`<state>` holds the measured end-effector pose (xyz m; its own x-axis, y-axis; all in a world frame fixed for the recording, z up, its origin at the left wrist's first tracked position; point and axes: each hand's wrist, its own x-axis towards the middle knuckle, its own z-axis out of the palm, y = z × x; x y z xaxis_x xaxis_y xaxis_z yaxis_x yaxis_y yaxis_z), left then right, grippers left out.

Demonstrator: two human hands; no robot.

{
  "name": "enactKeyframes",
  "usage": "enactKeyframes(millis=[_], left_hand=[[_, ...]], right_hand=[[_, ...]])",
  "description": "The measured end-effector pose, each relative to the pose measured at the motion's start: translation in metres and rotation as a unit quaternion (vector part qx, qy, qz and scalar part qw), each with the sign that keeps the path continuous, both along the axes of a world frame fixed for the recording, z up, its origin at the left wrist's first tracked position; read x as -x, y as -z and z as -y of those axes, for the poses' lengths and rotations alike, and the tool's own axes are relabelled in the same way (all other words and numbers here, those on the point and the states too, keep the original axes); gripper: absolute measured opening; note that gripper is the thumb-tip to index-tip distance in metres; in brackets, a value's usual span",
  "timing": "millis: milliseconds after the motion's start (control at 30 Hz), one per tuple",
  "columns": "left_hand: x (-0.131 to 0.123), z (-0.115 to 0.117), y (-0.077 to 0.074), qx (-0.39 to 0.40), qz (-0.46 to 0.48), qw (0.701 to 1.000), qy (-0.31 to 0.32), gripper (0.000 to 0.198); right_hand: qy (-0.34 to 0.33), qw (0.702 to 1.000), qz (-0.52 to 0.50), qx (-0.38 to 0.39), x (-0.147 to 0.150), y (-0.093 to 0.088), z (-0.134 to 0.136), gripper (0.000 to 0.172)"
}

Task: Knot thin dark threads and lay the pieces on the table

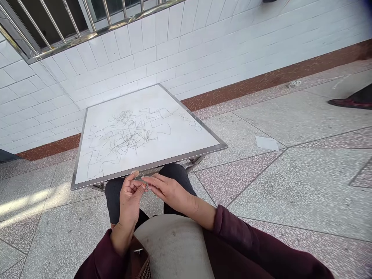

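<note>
My left hand (130, 197) and my right hand (171, 192) meet above my lap, just in front of the table's near edge. Between their fingertips is a thin wire loop (139, 175). Both hands are closed in a pinch on it, and part of the wire is hidden by the fingers. On the white table (180, 149) lies a tangled heap of thin bent wires (132, 137), many with zigzag bends. Several small wire rings (195, 124) sit apart from the heap, near the table's right edge.
A metal rim borders the table, and my knees (177, 174) are under its near side. Behind it stands a white tiled wall (157, 50) with a barred window (69, 23). A pale flat piece (266, 143) lies on the floor at right, and another person's shoe (350, 102) shows farther off.
</note>
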<state>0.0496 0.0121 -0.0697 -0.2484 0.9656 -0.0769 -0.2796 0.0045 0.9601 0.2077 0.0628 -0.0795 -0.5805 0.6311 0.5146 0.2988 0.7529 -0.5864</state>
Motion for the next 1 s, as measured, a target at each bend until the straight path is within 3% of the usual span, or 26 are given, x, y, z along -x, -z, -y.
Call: enactKeyframes(millis=[300,533,833,1000], left_hand=[[-0.002,0.002,0.006,0.011,-0.009,1.000,-0.013,0.044],[-0.004,0.001,0.006,0.036,0.022,0.999,-0.034,0.046],[0.000,0.005,0.004,0.052,0.035,0.997,0.034,0.045],[0.001,0.010,0.004,0.045,0.003,0.997,0.061,0.047]], right_hand=[[-0.011,1.000,-0.014,-0.020,0.004,0.002,0.001,0.020],[0.051,0.999,-0.002,0.019,0.010,0.012,0.003,0.023],[-0.023,1.000,-0.014,0.005,0.002,0.005,0.001,0.036],[-0.034,0.999,-0.019,0.016,0.000,0.005,0.001,0.031]])
